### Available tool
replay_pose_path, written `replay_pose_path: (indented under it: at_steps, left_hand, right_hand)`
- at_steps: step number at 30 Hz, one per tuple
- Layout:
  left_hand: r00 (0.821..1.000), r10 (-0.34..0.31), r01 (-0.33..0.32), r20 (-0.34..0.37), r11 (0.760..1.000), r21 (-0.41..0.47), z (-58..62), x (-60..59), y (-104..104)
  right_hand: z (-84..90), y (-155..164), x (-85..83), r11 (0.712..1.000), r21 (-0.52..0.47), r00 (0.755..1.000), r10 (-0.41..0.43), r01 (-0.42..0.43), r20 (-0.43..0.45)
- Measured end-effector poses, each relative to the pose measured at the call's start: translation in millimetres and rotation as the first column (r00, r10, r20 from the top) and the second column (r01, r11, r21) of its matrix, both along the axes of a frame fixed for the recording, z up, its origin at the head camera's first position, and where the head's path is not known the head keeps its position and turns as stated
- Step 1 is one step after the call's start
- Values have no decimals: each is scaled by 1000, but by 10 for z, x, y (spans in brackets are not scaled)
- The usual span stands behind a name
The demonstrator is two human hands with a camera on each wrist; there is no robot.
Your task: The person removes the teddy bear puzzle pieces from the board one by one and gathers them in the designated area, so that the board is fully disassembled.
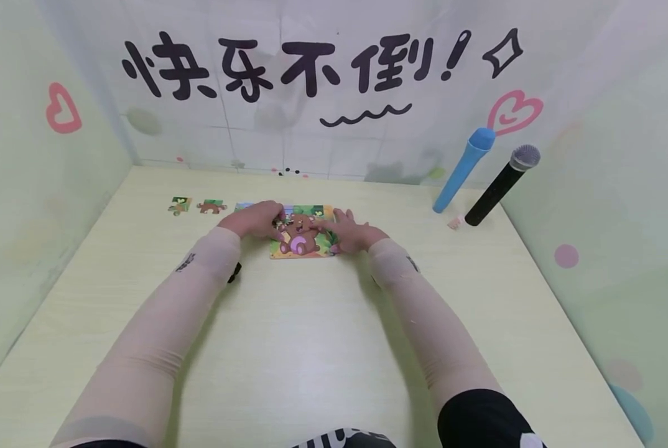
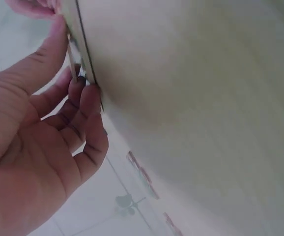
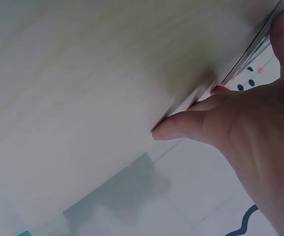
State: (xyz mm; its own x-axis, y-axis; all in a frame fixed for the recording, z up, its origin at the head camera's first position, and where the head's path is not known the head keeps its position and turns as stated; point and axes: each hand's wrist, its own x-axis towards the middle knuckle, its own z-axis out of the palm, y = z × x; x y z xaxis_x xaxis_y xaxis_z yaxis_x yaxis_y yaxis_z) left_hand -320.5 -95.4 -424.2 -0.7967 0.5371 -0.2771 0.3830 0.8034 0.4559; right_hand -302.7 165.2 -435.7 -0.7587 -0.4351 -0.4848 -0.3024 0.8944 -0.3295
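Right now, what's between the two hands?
The bear puzzle lies between the left hand and right hand, each touching a side; clearest in the head view.

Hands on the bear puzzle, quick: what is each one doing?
Left hand: fingers curled, thumb on top, pinching the bear puzzle at its left edge.
Right hand: fingers on the puzzle's right edge; open or gripping cannot be told.

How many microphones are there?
2. The blue microphone leans on the wall at the table's far right; the black microphone leans just right of it.
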Motion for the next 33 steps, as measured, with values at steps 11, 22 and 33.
replay_pose_path:
  at_steps: [11,22,33]
  left_hand:
    - [1000,-17,17,-1,999,-32,65,-35,-22]
    - [1000,-17,17,5,1000,19,42,-48,-47]
    - [999,-35,36,-29,999,32,-31,-108,-83]
  right_hand:
    - [21,-10,-17,1000,15,1000,-8,8,-12]
    - [26,-13,-8,1000,8,1000,-14,14,-5]
    - [29,-18,23,999,-30,997,-29,31,72]
